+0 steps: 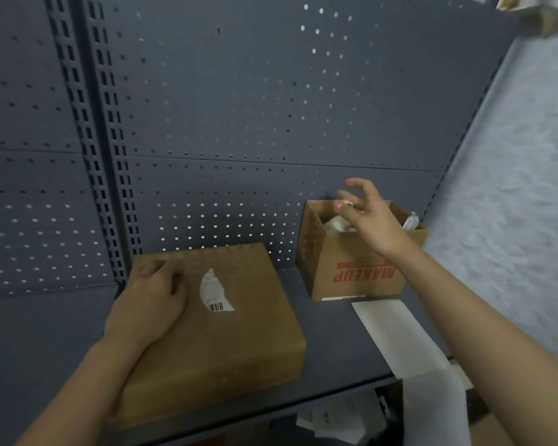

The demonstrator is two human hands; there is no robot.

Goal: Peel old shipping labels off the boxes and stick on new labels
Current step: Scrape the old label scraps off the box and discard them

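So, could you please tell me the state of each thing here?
closed box: shut, old label partly torn off.
open box: open, crumpled paper inside.
left hand: resting on closed box, fingers curled.
right hand: above open box, fingers spread.
paper strip: overhanging shelf edge.

Support: dark grey metal shelf [329,333].
Left-centre: closed carton [239,336], flat.
Rear right: open carton [351,275], printed MAKEUP.
Front right: white paper strip [397,333], overhanging the edge.

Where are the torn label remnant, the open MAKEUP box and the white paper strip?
torn label remnant [214,292]: head view, its middle.
open MAKEUP box [361,289]: head view, front wall.
white paper strip [393,329]: head view, upper part.
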